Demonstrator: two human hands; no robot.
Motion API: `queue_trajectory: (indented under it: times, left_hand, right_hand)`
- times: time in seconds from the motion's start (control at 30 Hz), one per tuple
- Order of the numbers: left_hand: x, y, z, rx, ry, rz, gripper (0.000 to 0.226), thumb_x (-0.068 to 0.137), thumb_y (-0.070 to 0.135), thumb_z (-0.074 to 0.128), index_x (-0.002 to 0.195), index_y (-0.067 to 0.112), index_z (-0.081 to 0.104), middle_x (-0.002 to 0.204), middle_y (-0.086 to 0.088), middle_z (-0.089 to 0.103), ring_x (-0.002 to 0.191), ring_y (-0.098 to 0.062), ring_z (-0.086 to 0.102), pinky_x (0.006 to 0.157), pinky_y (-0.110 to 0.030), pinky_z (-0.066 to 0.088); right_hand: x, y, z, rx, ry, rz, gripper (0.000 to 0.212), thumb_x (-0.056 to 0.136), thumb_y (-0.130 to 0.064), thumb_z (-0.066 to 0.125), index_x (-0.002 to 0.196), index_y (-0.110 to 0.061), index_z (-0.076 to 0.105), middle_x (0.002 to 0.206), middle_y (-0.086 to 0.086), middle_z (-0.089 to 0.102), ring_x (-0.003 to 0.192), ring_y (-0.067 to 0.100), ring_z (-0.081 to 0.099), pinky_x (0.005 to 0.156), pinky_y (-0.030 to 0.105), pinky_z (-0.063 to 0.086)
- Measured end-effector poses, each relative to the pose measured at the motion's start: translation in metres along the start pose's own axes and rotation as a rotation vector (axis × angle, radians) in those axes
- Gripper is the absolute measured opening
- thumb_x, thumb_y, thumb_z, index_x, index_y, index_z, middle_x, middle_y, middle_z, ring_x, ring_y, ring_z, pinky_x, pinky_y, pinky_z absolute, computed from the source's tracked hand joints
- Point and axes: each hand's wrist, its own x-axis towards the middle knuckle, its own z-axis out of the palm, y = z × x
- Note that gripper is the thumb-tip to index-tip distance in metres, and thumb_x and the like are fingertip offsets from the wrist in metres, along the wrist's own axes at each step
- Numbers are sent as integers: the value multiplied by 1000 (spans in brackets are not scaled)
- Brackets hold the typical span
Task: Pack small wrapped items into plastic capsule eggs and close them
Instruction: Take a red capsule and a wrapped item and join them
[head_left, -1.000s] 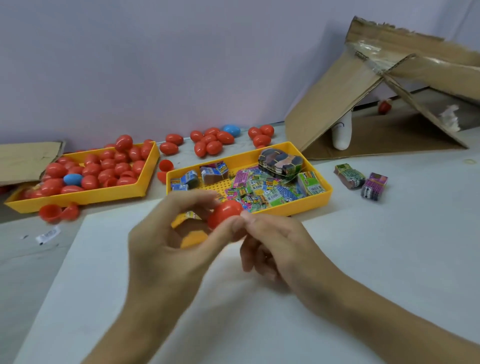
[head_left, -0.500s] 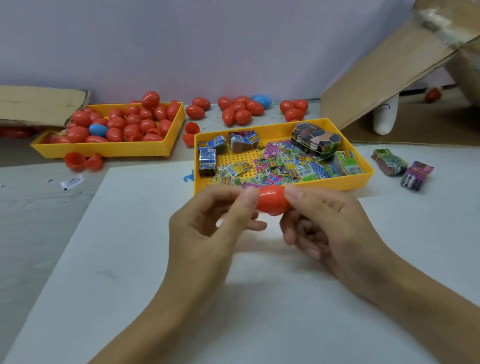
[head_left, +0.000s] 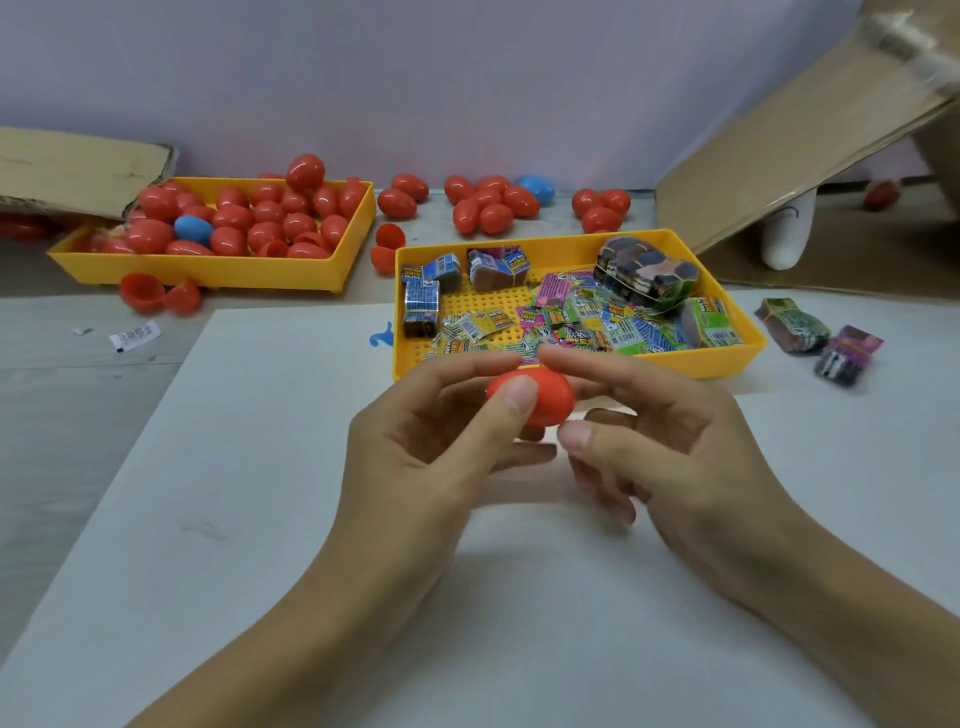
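A red capsule egg (head_left: 545, 397) hangs above the white sheet, just in front of the yellow tray of wrapped items (head_left: 571, 244). My left hand (head_left: 415, 467) pinches it between thumb and fingers. My right hand (head_left: 660, 447) pinches its right side, forefinger over the top and thumb below. A bit of yellow wrapper shows at the egg's top edge. Loose colourful wrapped items (head_left: 582, 317) and small bundles lie in that tray. Whether the egg is fully closed cannot be told.
A second yellow tray (head_left: 208, 270) at the back left holds several red eggs and a blue one. More eggs (head_left: 488, 205) lie along the wall. Open red halves (head_left: 156, 296) sit near the left tray. Two bundles (head_left: 821, 338) lie right of the tray. Cardboard (head_left: 779, 150) leans at the back right.
The view has shifted, so the trays now sit further right and lower. Both hands kept hold of the red egg and turned it; my right forefinger now lies over its top.
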Motion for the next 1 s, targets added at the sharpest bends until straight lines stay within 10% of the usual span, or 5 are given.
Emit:
queue_trajectory:
  times: [0.17, 0.3, 0.53, 1.0]
  left_hand:
    - [-1, -3, -1, 50, -19, 90, 30, 76, 13, 79, 105, 16, 72, 105, -6, 75, 98, -24, 72, 82, -26, 56]
    - [-1, -4, -2, 38, -49, 80, 30, 80, 2, 71, 108, 12, 72, 112, -5, 74, 106, -21, 70, 85, -25, 55]
    - [3, 1, 0, -60, -11, -172, 35, 77, 43, 70, 96, 14, 73, 81, -22, 66, 66, -30, 70, 66, -36, 59]
    - [-3, -1, 1, -29, -71, 140, 38, 75, -7, 74, 99, 10, 50, 114, -11, 72, 104, -29, 70, 84, -29, 55]
  right_hand:
    - [3, -5, 2, 55, 82, 116, 29, 82, -45, 68, 94, -19, 75, 75, 3, 66, 50, 15, 54, 35, 21, 36]
    - [1, -3, 4, 14, 88, 49, 17, 83, -29, 69, 93, -18, 77, 74, 9, 71, 50, 16, 59, 36, 23, 41]
    - [0, 1, 4, -58, 66, -87, 35, 76, -7, 75, 102, -30, 75, 89, -3, 72, 67, 12, 63, 45, 25, 47]
    - [-1, -5, 3, 3, 113, 38, 28, 77, -29, 74, 103, -20, 74, 81, 5, 74, 62, 17, 68, 44, 26, 50]
